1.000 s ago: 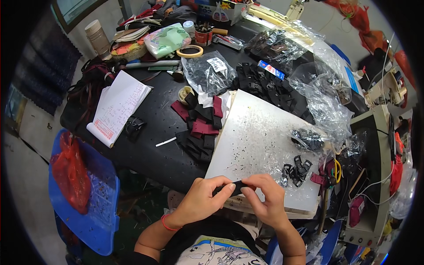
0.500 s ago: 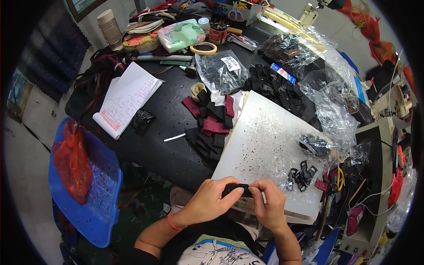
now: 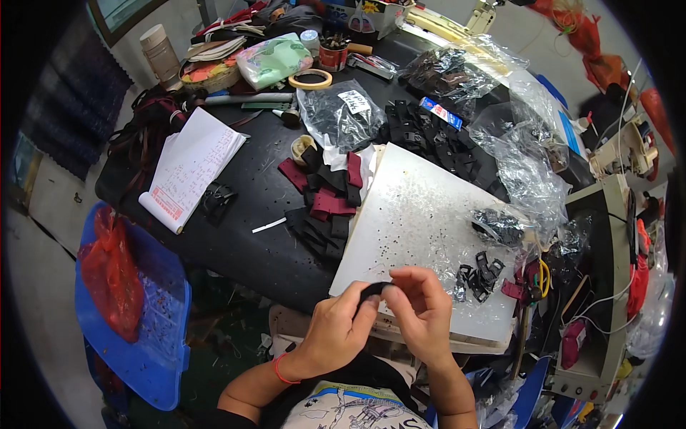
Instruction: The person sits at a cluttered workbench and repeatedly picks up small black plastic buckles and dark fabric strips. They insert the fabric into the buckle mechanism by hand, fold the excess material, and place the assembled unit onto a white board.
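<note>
Both my hands are raised over the near edge of the white board (image 3: pixel 411 207). In my left hand (image 3: pixel 336 323) a short black strap (image 3: pixel 371 290) is pinched between thumb and fingers, bent into a curve. My right hand (image 3: pixel 421 314) has its thumb at the strap's other end, with the fingers curled above it. Black plastic buckles (image 3: pixel 480 276) lie on the board to the right. Left of the board is a pile of black and maroon strap pieces (image 3: pixel 332 204). More black straps with buckles (image 3: pixel 429 139) are heaped beyond it.
A notepad (image 3: pixel 189 168) lies on the black table (image 3: pixel 246 247). Behind it are a tape roll (image 3: pixel 309 79) and a tissue pack (image 3: pixel 275 61). Clear plastic bags (image 3: pixel 525 161) spread along the right. A blue bin (image 3: pixel 168 314) holding a red bag (image 3: pixel 111 279) stands at left.
The black strap, held straight and level before, is now curved upward. My right hand has turned and its fingers have lifted. The whole view has shifted slightly.
</note>
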Demonstrator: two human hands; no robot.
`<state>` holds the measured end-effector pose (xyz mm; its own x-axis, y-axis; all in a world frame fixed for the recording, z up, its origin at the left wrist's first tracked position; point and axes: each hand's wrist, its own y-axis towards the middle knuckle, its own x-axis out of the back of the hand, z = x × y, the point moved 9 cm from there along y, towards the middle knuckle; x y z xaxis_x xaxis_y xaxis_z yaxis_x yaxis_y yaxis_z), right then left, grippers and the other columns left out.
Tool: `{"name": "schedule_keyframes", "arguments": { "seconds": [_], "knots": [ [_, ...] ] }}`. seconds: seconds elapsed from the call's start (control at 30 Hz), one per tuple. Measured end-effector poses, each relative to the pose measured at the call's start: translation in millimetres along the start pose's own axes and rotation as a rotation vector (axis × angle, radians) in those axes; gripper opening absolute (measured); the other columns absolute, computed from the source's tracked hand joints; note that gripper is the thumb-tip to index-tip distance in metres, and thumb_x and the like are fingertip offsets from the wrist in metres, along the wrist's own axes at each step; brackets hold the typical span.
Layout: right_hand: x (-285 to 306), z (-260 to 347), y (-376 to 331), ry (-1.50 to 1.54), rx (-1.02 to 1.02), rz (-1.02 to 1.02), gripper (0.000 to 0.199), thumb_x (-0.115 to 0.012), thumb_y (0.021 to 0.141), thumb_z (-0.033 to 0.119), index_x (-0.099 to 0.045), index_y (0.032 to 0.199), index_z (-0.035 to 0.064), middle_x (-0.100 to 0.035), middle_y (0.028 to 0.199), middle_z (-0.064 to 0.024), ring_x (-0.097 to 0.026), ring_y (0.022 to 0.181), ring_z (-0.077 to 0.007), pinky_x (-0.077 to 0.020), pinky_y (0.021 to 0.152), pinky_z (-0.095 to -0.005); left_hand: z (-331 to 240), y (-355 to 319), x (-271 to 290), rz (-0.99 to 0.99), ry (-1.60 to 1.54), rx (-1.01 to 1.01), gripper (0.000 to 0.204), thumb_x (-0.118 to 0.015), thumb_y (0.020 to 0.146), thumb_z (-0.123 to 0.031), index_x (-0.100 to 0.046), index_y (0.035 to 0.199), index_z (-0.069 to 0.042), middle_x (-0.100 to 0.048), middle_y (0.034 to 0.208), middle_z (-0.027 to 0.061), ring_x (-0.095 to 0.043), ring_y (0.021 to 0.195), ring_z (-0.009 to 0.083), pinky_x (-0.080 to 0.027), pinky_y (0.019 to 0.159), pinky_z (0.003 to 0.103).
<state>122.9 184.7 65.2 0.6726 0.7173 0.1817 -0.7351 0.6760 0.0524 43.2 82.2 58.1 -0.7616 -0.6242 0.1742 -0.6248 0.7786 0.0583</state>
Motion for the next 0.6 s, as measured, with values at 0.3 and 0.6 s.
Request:
{"name": "schedule_keyframes", "arguments": {
  "seconds": [0.3, 0.6],
  "knots": [
    [-5, -18, -7, 0.008, -0.117, 0.132, 0.012, -0.062, 0.085, -0.001, -0.061, 0.096, -0.0031, -0.063, 0.085, -0.0099, -0.065, 0.075, -0.0143, -0.051, 0.066, -0.0248, 20, 7, -6, 0.202, -0.121, 0.258, 0.019, -0.049, 0.089, -0.011, -0.06, 0.083, 0.004, -0.049, 0.053, 0.0063, -0.045, 0.048, 0.0085, -0.035, 0.046, 0.026],
    [-14, 45, -22, -0.724, 0.743, 0.364, 0.035, -0.065, 0.067, 0.001, -0.062, 0.101, -0.0019, -0.059, 0.095, -0.0117, -0.059, 0.079, -0.0246, -0.05, 0.067, -0.0329, 27, 9, -8, 0.441, 0.041, 0.26, 0.028, -0.053, 0.081, -0.018, -0.054, 0.07, 0.007, -0.052, 0.056, 0.0208, -0.051, 0.047, 0.0297, -0.04, 0.051, 0.04]
  ]
}}
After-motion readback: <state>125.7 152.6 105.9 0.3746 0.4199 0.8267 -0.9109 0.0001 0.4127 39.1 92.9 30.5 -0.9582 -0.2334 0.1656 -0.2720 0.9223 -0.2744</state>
